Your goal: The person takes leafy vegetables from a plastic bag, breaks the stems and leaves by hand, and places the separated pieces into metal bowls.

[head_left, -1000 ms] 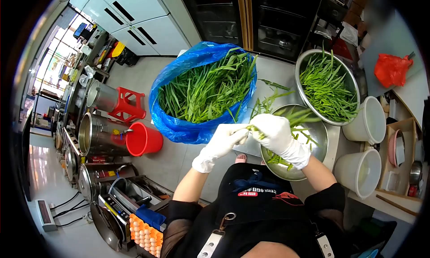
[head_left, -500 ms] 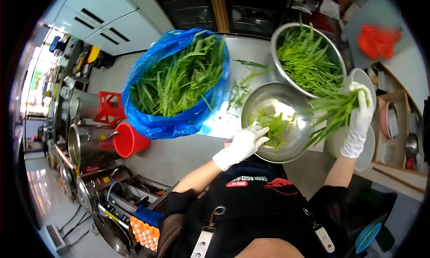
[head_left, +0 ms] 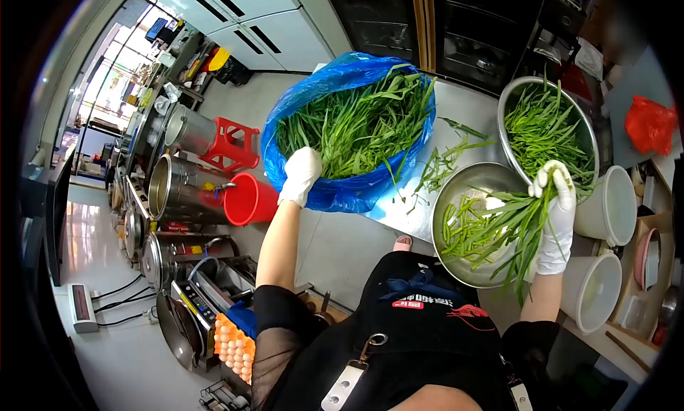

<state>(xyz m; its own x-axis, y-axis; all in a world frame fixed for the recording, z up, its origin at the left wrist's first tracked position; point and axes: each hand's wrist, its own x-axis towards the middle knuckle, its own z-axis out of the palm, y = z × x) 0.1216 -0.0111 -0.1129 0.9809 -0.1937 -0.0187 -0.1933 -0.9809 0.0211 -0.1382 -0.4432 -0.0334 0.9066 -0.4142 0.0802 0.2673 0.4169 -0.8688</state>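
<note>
My right hand, in a white glove, is closed around a bunch of long-leaved greens, whose leaves hang over a steel bowl. Short cut stems lie inside that bowl. My left hand, also gloved, is at the near-left rim of a blue plastic bag filled with long greens. Its fingers look curled in, and what they grip, if anything, is hidden. Behind the first bowl a second steel bowl holds many greens.
Loose leaves lie on the metal table between bag and bowls. White buckets stand at right near a red plastic bag. To the left are a red bucket, a red stool, steel pots and an egg tray.
My left hand has left the stems in the near bowl and moved left to the blue bag's rim. My right hand still holds its bunch, now more over the bowl. The view has shifted.
</note>
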